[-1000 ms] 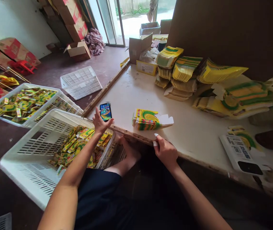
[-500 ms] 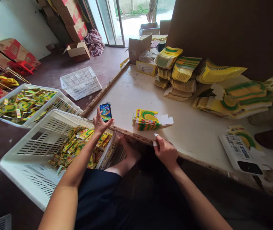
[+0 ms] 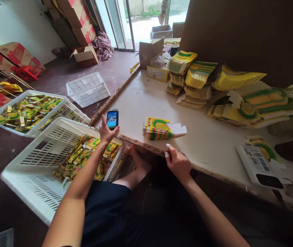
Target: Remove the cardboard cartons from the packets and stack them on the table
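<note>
The counter point(image 3: 213, 137) fills the right of the scene, with stacks of yellow-green flat cartons point(image 3: 239, 92) at its far side. A white crate point(image 3: 33, 164) of yellow sachets point(image 3: 84, 154) sits at the near left. A small carton pile point(image 3: 158, 129) lies near the counter's near edge. The right hand point(image 3: 178, 164) grips that edge, fingers curled on it. The left hand point(image 3: 106, 132) touches the phone point(image 3: 112, 119) at the counter's left corner, fingers apart.

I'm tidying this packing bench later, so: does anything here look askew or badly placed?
Yes. The phone lies at the table's corner edge, by the left hand. The white crate of sachets sits tilted against the table, and the flat carton stacks at the back slump unevenly.
</note>
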The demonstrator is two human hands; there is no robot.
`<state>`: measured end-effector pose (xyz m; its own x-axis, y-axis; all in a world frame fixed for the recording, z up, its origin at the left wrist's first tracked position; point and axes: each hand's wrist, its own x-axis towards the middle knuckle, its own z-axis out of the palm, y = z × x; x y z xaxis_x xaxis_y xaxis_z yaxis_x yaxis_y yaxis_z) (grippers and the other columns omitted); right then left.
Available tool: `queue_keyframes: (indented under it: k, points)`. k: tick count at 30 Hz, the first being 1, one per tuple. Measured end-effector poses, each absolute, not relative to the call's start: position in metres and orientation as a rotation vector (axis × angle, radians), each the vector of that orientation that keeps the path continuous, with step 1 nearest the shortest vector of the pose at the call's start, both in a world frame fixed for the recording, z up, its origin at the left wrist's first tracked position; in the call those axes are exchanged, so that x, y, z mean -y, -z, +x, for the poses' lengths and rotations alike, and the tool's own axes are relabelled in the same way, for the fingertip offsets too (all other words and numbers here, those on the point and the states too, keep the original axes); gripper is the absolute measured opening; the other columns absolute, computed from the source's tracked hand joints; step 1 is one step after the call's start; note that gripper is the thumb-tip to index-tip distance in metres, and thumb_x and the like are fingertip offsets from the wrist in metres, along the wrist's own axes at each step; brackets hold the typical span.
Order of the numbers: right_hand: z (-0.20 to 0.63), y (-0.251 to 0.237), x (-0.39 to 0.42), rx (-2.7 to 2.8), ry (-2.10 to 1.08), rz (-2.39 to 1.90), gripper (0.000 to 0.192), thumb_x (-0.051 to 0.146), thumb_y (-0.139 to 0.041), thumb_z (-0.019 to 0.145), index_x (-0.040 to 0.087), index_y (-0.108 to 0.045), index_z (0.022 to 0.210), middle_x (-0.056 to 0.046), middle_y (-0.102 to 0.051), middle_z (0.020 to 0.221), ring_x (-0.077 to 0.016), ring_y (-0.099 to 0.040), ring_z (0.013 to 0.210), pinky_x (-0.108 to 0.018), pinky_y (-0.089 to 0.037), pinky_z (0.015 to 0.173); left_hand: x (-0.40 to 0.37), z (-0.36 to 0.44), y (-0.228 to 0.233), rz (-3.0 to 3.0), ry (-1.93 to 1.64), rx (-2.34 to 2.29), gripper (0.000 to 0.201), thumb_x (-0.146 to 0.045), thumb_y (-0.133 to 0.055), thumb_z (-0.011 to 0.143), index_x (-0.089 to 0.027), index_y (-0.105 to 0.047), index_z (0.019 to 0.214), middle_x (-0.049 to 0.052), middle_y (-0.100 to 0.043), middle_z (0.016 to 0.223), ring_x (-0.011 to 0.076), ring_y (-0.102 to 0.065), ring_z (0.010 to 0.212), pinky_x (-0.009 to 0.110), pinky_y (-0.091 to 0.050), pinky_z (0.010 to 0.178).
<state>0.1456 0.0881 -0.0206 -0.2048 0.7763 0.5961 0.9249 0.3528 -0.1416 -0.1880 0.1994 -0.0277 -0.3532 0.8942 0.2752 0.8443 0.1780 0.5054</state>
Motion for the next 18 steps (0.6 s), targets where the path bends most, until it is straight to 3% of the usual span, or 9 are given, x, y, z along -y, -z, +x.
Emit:
queue_keyframes:
  k: [8, 13, 18]
  points:
    - [0.146, 0.021, -0.088, 2.028, 0.297, -1.484, 0.028, 0.024, -0.041, 0.096, 0.015, -0.066, 0.103, -0.004, -0.071, 0.066, -0.0150, -0.061, 0.054, -0.025, -0.035, 0.053, -0.200, -0.193, 0.027, 1.721, -0.980, -2.292, 0.109, -0.035, -0.071, 0.068, -0.017, -0.004, 0.152, 0.019, -0.038, 0.150, 0.0343, -0.045, 0.133, 0.049, -0.034, 0.110]
    - [0.146, 0.022, -0.088, 2.033, 0.279, -1.503, 0.027, 0.024, -0.041, 0.095, 0.015, -0.065, 0.104, -0.004, -0.072, 0.067, -0.0153, -0.062, 0.054, -0.025, -0.035, 0.052, -0.197, -0.189, 0.020, 1.789, -0.886, -2.327, 0.105, -0.035, -0.067, 0.072, -0.017, -0.001, 0.153, 0.018, -0.035, 0.152, 0.0370, -0.042, 0.133, 0.054, -0.033, 0.108]
    - [0.146, 0.021, -0.088, 2.025, 0.302, -1.510, 0.027, 0.024, -0.041, 0.096, 0.014, -0.065, 0.103, -0.004, -0.072, 0.067, -0.0153, -0.062, 0.053, -0.025, -0.036, 0.051, -0.198, -0.190, 0.011, 1.940, -0.658, -2.248, 0.099, -0.032, -0.061, 0.077, -0.023, 0.002, 0.153, 0.011, -0.049, 0.145, 0.0355, -0.038, 0.133, 0.056, -0.030, 0.107]
